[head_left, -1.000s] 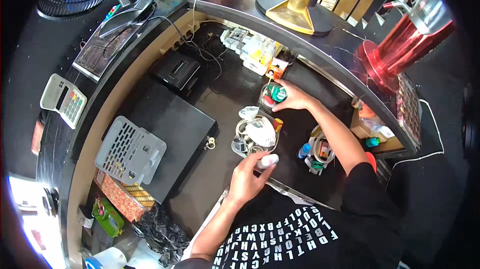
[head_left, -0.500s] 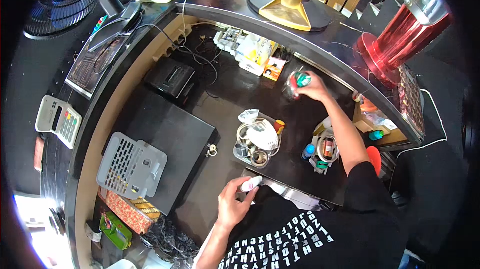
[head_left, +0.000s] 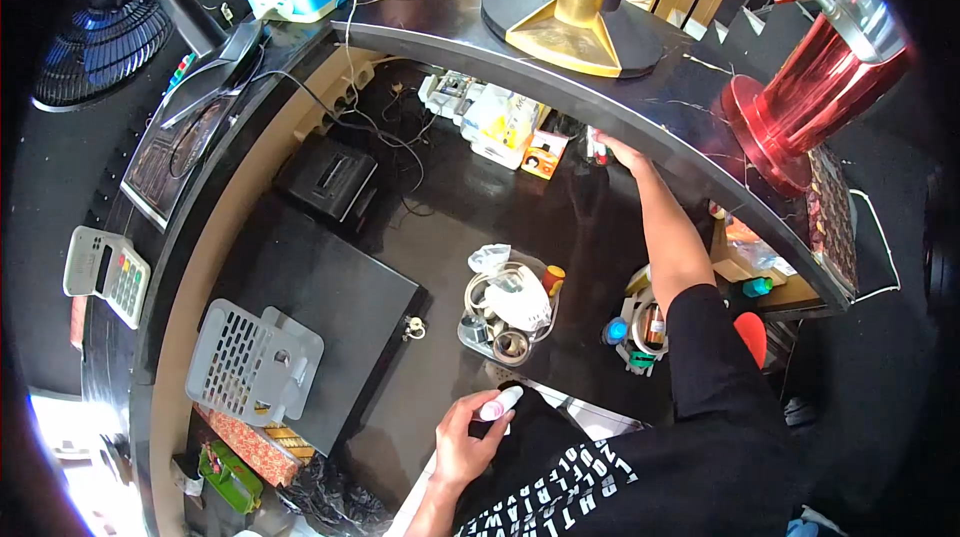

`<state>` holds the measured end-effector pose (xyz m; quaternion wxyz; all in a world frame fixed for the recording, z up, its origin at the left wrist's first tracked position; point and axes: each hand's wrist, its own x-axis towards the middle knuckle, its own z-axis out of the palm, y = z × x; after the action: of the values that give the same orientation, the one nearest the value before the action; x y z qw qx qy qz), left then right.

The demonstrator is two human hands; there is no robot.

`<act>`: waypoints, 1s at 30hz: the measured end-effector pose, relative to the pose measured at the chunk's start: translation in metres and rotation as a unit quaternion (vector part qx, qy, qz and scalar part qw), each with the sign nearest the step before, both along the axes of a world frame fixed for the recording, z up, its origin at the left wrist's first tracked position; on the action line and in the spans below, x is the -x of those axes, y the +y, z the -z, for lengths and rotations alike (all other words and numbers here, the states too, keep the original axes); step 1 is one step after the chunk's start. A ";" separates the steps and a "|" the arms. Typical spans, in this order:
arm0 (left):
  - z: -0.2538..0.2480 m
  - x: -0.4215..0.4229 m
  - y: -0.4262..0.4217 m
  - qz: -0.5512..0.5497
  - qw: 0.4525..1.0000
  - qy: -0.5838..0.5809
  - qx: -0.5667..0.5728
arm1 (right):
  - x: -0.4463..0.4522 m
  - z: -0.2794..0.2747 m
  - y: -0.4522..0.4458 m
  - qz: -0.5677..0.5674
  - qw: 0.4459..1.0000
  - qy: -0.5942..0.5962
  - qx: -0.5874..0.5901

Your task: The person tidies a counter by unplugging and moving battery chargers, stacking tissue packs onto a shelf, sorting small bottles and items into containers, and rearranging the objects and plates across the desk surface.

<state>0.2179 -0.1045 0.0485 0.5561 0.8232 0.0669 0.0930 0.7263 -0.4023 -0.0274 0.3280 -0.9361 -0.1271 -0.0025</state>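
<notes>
My left hand (head_left: 466, 445) is closed around a small white bottle (head_left: 502, 403) with pink marking, near the desk's front edge. My right hand (head_left: 624, 155) reaches to the back of the desk, under the raised counter. Its fingers are at a clear container with a red and white part (head_left: 598, 148); shadow hides much of this thing, and its exact kind does not show. Just left of that hand stands an orange box (head_left: 543, 154). Between my hands sits a clear tray (head_left: 488, 345) holding a white cable, a tape roll and other small items.
A container of bottles (head_left: 648, 325) stands under my right arm. At left are a black printer (head_left: 327, 178), a grey perforated basket (head_left: 236, 362) and keys (head_left: 414, 328). The curved counter (head_left: 440, 45) overhangs the back, bearing a red dispenser (head_left: 790, 122).
My right hand has moved farther back with the clear container, beside the orange box and beneath the counter's edge. My left hand keeps hold of the white bottle. The view has shifted slightly.
</notes>
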 end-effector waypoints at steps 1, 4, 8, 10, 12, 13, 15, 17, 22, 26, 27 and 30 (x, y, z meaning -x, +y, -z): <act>0.000 -0.001 -0.001 0.000 1.000 0.002 0.002 | -0.005 0.003 -0.001 0.009 1.000 -0.022 0.020; -0.002 -0.001 -0.003 0.000 1.000 0.003 0.004 | -0.016 0.015 -0.007 0.033 0.992 -0.098 0.076; 0.002 -0.002 -0.003 0.009 1.000 -0.009 -0.017 | -0.016 0.028 -0.010 0.060 0.974 -0.180 0.126; 0.000 -0.001 -0.003 0.016 1.000 0.009 -0.013 | 0.001 0.015 -0.006 0.052 0.983 -0.137 0.107; -0.006 -0.001 -0.004 0.017 0.999 0.047 0.016 | 0.034 -0.013 -0.003 0.043 0.997 -0.040 0.059; -0.004 -0.004 -0.003 0.030 1.000 0.006 -0.006 | 0.052 -0.030 -0.002 0.049 0.998 0.014 0.040; 0.001 -0.004 0.000 0.046 0.999 0.009 0.007 | 0.084 -0.036 -0.016 0.008 0.996 -0.036 0.081; -0.001 -0.008 -0.001 0.059 0.998 -0.006 0.017 | 0.132 -0.061 -0.025 -0.006 0.993 0.039 0.111; -0.012 -0.013 -0.001 0.106 0.993 -0.007 0.051 | 0.249 -0.135 -0.045 0.009 0.995 0.093 0.040; -0.009 -0.013 0.001 0.130 0.989 -0.009 0.069 | 0.335 -0.145 -0.068 0.177 0.972 0.038 -0.150; -0.008 -0.013 0.001 0.133 0.989 -0.014 0.064 | 0.356 -0.129 -0.081 0.192 0.972 0.056 -0.126; -0.007 -0.008 0.001 0.147 0.987 -0.010 0.060 | 0.418 -0.090 -0.092 0.249 0.932 0.259 -0.044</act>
<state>0.2264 -0.1031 0.0551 0.6130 0.7880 -0.0552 0.0144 0.3080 -0.4941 0.0622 0.3788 -0.8905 0.2001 0.1531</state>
